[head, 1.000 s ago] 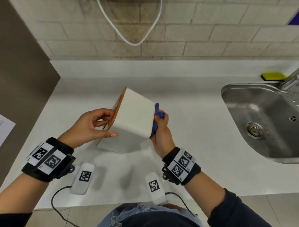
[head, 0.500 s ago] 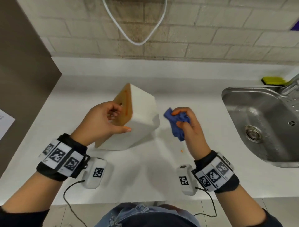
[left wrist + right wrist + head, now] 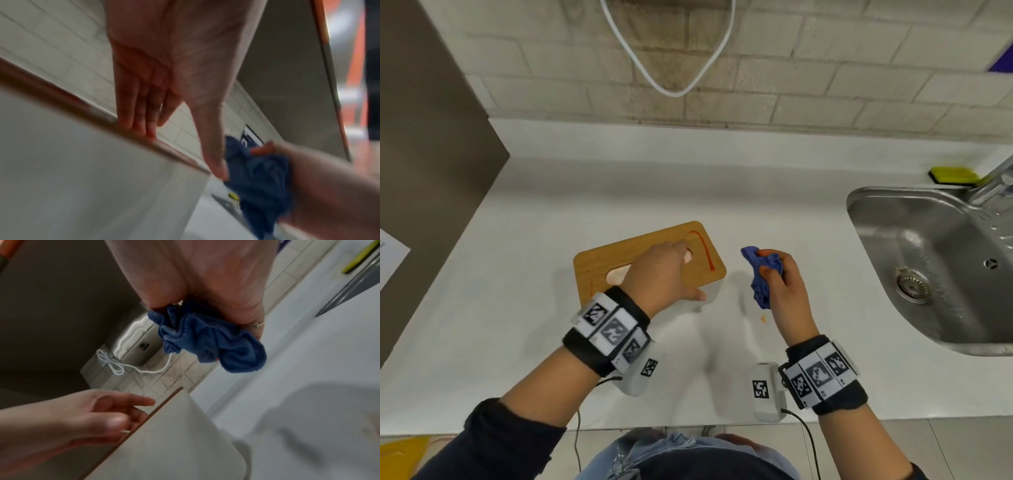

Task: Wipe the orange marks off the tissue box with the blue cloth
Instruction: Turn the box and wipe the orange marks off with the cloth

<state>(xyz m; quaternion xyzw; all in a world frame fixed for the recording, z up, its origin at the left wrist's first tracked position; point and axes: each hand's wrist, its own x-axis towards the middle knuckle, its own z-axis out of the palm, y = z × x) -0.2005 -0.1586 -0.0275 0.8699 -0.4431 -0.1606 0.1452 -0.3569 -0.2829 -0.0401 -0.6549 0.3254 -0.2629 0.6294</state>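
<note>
One tissue box [image 3: 643,253], one blue cloth [image 3: 762,274], two hands.

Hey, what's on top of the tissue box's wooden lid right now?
The left hand rests on the lid, covering the middle of the oval slot. An orange mark curves near the right end. Whatever lies under the hand is hidden.
</note>
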